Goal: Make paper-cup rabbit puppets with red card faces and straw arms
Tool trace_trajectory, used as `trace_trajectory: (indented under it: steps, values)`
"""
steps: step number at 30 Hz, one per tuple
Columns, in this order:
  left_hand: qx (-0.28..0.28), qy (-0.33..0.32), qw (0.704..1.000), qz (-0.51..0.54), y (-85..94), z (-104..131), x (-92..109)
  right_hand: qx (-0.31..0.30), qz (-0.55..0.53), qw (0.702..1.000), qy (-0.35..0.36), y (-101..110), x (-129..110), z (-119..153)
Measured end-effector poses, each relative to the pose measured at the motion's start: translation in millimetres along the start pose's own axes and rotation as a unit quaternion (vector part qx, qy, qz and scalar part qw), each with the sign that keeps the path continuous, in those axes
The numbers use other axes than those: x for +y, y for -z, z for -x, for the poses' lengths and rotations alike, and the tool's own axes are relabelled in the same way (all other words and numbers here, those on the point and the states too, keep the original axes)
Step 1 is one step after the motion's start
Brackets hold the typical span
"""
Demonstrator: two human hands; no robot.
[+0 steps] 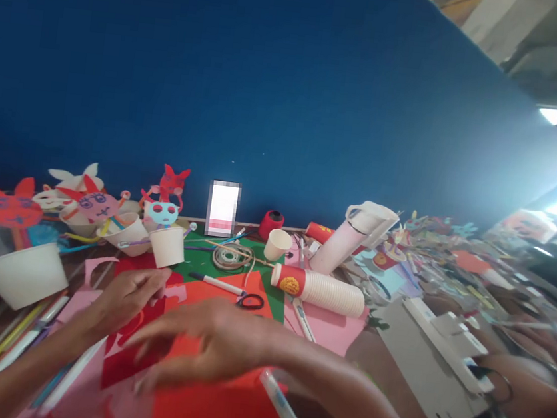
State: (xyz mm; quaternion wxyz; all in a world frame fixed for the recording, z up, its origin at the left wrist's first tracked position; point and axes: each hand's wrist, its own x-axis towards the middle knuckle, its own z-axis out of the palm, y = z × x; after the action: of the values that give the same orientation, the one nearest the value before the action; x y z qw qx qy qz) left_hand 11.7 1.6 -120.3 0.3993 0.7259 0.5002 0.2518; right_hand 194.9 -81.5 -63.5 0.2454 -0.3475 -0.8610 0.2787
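Note:
My left hand [134, 292] is closed, its fingers curled in above dark red paper [114, 371]; whatever is in them, if anything, is hidden. Stretched across the middle is my right hand [208, 338], fingers apart and a little blurred, holding nothing I can see. Below it lies orange-red paper [216, 403]. Beyond the hands are a marker [217, 284] and black-handled scissors [251, 301]. Close to my right forearm rests a clear-and-white tube [281, 405]. Pink paper cut-outs [175, 293] lie beside my left hand.
Paper-cup figures with cut-out faces [13, 211] stand at the left. A stack of paper cups [322, 291] lies right of centre, near a leaning white jug [350, 237]. A white power strip [444, 342] sits on a grey box. Behind rises a blue wall [272, 87].

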Motion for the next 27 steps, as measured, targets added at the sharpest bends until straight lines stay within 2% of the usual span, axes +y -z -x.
trace_trajectory:
  steps: [1,2,5,6,9,12,17,21,24,27]
  values:
    - [-0.008,-0.003,1.0,-0.003,0.0,-0.3,-0.2,0.022,0.004,1.0,-0.016,4.7,10.8,1.0]
    - [-0.016,-0.003,1.0,-0.005,-0.6,-0.5,-0.5,0.088,0.025,0.994,-0.06,9.3,24.3,3.5]
    - [-0.023,-0.011,1.0,-0.009,-4.4,-0.4,-2.5,0.191,0.117,0.956,-0.19,18.4,70.1,17.6]
    - [-0.024,-0.017,1.0,-0.011,-6.0,-0.2,-3.7,0.212,0.169,0.936,-0.227,19.3,83.1,23.1]
    - [-0.034,-0.032,0.999,-0.023,-10.5,1.0,-7.1,0.217,0.205,0.919,-0.257,15.9,106.5,35.6]
    - [-0.043,-0.042,0.997,-0.041,-14.2,2.9,-8.0,0.194,0.221,0.922,-0.251,6.4,111.1,39.3]
    - [-0.051,-0.05,0.996,-0.053,-18.4,4.6,-5.6,0.079,0.326,0.913,-0.232,-12.7,108.7,34.6]
    - [-0.067,-0.046,0.995,-0.053,-19.2,3.1,-7.4,0.052,0.333,0.917,-0.214,-17.9,103.7,32.1]
    - [-0.061,-0.064,0.993,-0.075,-20.9,2.5,-11.1,0.076,0.332,0.916,-0.212,-6.6,98.8,32.9]
    - [-0.058,-0.079,0.988,-0.121,-23.3,3.0,-14.3,0.149,0.341,0.898,-0.236,19.4,98.4,37.9]
